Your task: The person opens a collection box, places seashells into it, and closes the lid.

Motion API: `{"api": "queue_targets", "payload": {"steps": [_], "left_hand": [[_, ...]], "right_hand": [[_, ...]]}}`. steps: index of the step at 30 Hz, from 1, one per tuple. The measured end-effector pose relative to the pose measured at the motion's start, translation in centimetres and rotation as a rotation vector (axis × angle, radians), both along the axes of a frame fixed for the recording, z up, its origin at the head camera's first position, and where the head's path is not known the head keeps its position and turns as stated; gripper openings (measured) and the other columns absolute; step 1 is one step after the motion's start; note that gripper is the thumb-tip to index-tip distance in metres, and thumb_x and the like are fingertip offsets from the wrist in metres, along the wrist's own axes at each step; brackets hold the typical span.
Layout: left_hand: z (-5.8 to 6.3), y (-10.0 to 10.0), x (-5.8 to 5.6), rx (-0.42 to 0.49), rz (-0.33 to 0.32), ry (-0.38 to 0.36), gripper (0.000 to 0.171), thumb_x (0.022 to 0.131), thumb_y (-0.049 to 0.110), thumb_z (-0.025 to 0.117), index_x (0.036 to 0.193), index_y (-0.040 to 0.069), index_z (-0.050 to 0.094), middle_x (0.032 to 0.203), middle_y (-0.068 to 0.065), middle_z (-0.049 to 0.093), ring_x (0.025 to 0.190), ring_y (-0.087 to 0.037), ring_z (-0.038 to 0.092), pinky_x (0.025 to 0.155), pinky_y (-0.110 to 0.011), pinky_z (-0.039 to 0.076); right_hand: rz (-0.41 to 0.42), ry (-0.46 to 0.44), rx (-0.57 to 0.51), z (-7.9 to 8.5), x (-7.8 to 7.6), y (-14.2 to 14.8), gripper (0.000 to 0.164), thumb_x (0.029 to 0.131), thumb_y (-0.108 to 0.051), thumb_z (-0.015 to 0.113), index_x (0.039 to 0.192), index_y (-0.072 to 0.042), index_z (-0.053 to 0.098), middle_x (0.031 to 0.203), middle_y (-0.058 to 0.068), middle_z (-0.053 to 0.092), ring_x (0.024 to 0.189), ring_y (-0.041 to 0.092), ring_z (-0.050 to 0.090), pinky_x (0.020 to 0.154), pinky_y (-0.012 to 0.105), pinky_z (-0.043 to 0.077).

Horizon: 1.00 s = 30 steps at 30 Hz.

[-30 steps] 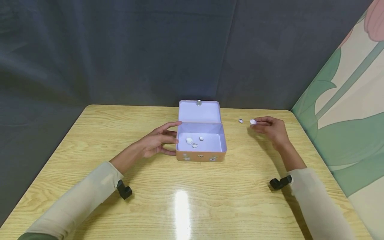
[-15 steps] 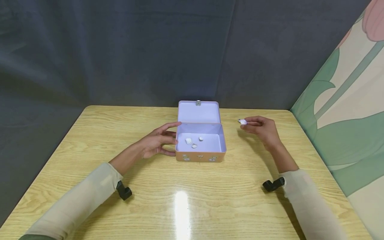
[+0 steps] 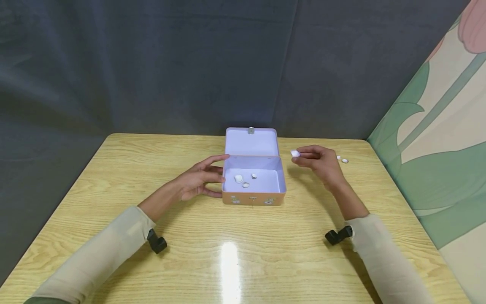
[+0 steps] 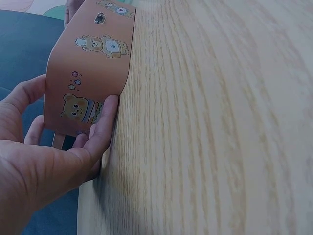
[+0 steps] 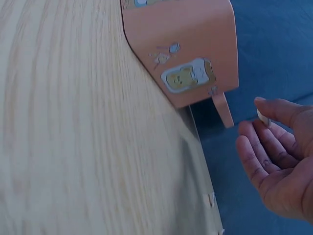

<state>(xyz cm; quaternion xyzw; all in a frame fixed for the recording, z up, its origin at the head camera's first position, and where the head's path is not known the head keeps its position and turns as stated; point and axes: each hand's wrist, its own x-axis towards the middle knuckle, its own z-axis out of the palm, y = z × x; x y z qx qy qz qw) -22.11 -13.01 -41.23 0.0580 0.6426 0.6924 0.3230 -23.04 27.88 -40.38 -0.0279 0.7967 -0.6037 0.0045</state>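
A peach-orange tin box (image 3: 253, 202) with printed bears stands at the table's middle, its lilac-lined lid (image 3: 252, 143) raised at the back. Inside lie a larger white seashell (image 3: 238, 179) and two smaller ones, one of them this shell (image 3: 246, 185). My left hand (image 3: 199, 179) rests against the box's left end, fingers spread, one up at the rim and one along the bottom edge. To the right of the box, my right hand (image 3: 324, 164) pinches a white seashell (image 3: 295, 153) between thumb and fingertips; the right wrist view shows that shell (image 5: 263, 117) edge-on.
Two small shells lie on the wooden table (image 3: 190, 253) beyond my right hand, one being this pale shell (image 3: 344, 161). A dark curtain (image 3: 190, 67) hangs behind the table. At the right is a flower-patterned cloth (image 3: 448, 139).
My right hand has moved left toward the box with its seashell, uncovering two shells behind it and covering the spot of another small one. My left hand and the box stay put.
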Motion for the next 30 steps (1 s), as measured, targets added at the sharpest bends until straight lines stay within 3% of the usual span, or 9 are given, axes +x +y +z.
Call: {"api": "queue_targets", "payload": {"steps": [4, 11, 20, 30], "left_hand": [[0.0, 0.0, 0.0, 0.002, 0.001, -0.001, 0.083, 0.109, 0.001, 0.068, 0.178, 0.034, 0.036, 0.171, -0.023, 0.040, 0.136, -0.038, 0.064, 0.097, -0.055, 0.072], [0.0, 0.1, 0.1, 0.001, 0.001, 0.003, 0.083, 0.109, 0.001, 0.068, 0.178, 0.033, 0.035, 0.169, -0.023, 0.040, 0.135, -0.037, 0.065, 0.096, -0.054, 0.072], [0.0, 0.1, 0.0, -0.001, 0.004, 0.007, 0.083, 0.108, 0.001, 0.068, 0.178, 0.034, 0.035, 0.170, -0.022, 0.040, 0.135, -0.037, 0.065, 0.097, -0.055, 0.072], [0.0, 0.0, 0.0, -0.002, 0.006, 0.007, 0.083, 0.109, 0.002, 0.068, 0.178, 0.033, 0.035, 0.171, -0.022, 0.039, 0.136, -0.038, 0.065, 0.097, -0.054, 0.072]], "right_hand": [[0.000, 0.030, 0.007, 0.4, 0.2, -0.8, 0.047, 0.100, -0.013, 0.088, 0.138, 0.008, 0.072, 0.097, -0.021, 0.079, 0.092, -0.002, 0.080, 0.092, 0.024, 0.070], [0.018, 0.054, 0.035, 1.2, 0.3, -2.3, 0.043, 0.098, -0.014, 0.089, 0.135, 0.006, 0.077, 0.098, -0.020, 0.079, 0.092, -0.001, 0.078, 0.085, 0.015, 0.066], [0.042, 0.043, 0.049, 2.1, 0.1, -4.1, 0.040, 0.097, -0.010, 0.089, 0.133, 0.005, 0.078, 0.114, 0.003, 0.083, 0.095, 0.001, 0.078, 0.087, 0.015, 0.066], [0.054, 0.045, 0.118, 2.4, -0.1, -5.8, 0.039, 0.094, -0.017, 0.094, 0.128, -0.002, 0.082, 0.116, 0.007, 0.085, 0.094, 0.002, 0.077, 0.085, 0.015, 0.060]]}}
